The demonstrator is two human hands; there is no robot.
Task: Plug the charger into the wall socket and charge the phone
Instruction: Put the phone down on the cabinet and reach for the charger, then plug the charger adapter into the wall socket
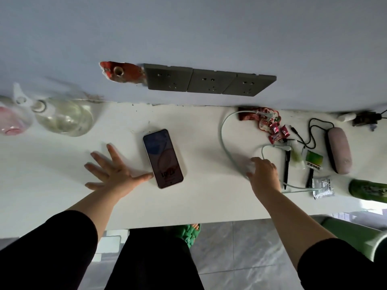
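Head view
Surface: white, smooth, matte; long slab set against the wall, front edge straight.
Phone: flat rounded rectangle, glossy lit screen up, pale rim; lying on the surface, well below the sockets.
Left hand: flat on the surface, fingers spread wide apart, thumb tip touching the phone's lower left edge.
Right hand: knuckles up, fingers curled down over a blurred white charger; whether clamped on it cannot be told.
Cable: pale green, thin, rubbery, looped in a wide arc from the wall edge to the right hand.
Wall sockets: three grey square plates in a row, matte, all unoccupied.
Wall: pale blue-grey, smooth, with a broken red patch just left of the sockets.
Glass bottle: clear, rounded, far left.
Case: oblong, pinkish, soft-looking, far right.
Floor: grey marbled tiles.
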